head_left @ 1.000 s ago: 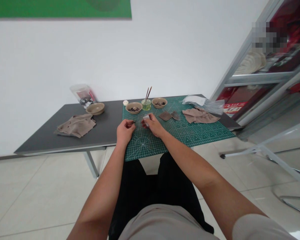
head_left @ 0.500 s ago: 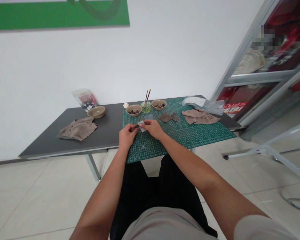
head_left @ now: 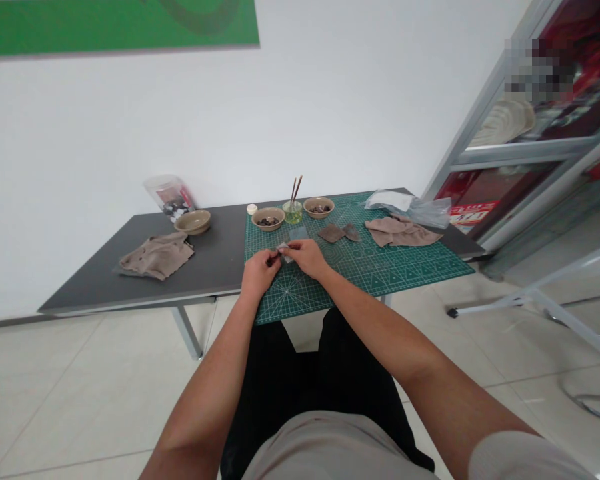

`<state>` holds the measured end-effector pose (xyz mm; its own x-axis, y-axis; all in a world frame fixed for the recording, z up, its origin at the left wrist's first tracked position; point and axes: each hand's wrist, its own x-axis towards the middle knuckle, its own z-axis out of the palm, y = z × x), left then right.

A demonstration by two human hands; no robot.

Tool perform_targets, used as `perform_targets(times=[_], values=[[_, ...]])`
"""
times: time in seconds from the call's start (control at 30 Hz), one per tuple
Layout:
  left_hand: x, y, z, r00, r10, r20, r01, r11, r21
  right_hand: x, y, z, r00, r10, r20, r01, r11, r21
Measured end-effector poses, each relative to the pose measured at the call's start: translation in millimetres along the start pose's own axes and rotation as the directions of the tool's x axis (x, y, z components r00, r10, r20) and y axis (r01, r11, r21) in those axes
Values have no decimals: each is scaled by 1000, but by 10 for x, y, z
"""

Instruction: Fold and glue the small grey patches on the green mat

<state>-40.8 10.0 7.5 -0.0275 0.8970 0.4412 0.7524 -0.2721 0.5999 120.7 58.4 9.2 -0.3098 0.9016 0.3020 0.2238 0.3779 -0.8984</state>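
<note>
Over the green cutting mat [head_left: 330, 283], my two hands meet. Between the fingers of my right hand [head_left: 306, 257] is a small light-grey folded piece [head_left: 287, 256], perhaps cloth or paper. My left hand [head_left: 260, 271] is closed right beside it, pinching something small and dark that I cannot make out. Just behind the hands lies a flat bluish-grey sheet [head_left: 297, 233]. Two bowls of small dark pieces, a left bowl [head_left: 269, 227] and a right bowl [head_left: 319, 215], flank a glass of yellow-green liquid [head_left: 293, 217] with two thin brown sticks standing in it.
Two brown-grey square pads [head_left: 331, 233] lie right of my hands, near a crumpled brown cloth [head_left: 403, 233] and a clear plastic bag [head_left: 425, 211]. On the dark table's left are another cloth [head_left: 156, 256], a tan bowl [head_left: 193, 231] and a clear plastic container [head_left: 169, 197]. A small white cap [head_left: 251, 209] stands behind.
My left hand has shifted slightly right, and its fingers are more curled. The light-grey piece is turned and shows less of its face. The right hand has hardly moved.
</note>
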Motion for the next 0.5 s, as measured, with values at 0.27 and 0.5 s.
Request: perform_targets(times=[0.27,0.5], values=[[1,7,-17,995,-64,-76,60,997,-55,-22,48,43,998,-2,-56,3,1000,21],[-17,35,-52,994,-107,-27,102,985,-136,46,115,93,999,33,-30,-21,943,331]])
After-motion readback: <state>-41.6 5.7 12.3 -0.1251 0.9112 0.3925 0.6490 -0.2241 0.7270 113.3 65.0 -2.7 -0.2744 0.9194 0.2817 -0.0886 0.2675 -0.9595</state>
